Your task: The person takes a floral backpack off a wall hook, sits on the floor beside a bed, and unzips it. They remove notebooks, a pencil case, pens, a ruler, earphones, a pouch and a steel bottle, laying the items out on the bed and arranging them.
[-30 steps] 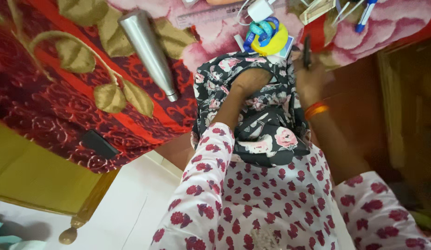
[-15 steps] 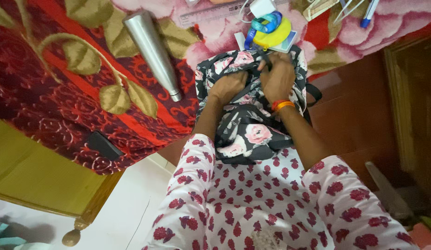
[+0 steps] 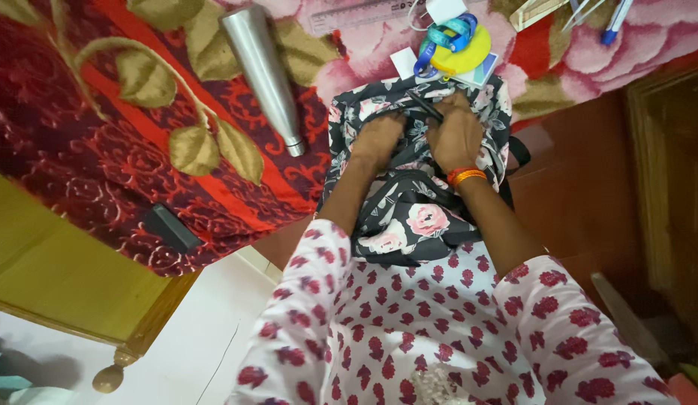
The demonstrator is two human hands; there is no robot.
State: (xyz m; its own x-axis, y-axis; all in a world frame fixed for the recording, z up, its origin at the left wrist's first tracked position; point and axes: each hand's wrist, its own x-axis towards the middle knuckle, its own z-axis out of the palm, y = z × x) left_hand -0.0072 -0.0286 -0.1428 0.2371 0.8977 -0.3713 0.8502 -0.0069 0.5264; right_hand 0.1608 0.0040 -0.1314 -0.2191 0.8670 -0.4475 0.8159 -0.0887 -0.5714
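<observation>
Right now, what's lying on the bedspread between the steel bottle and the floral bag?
In the head view, nothing lies between the steel bottle and the floral bag: only a bare strip of red patterned bedspread separates them.

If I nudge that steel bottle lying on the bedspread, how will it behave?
The steel bottle lies on its side, so it would likely roll, curving because it tapers. Its smooth metal looks slippery. The soft bedspread may damp the roll.
</observation>
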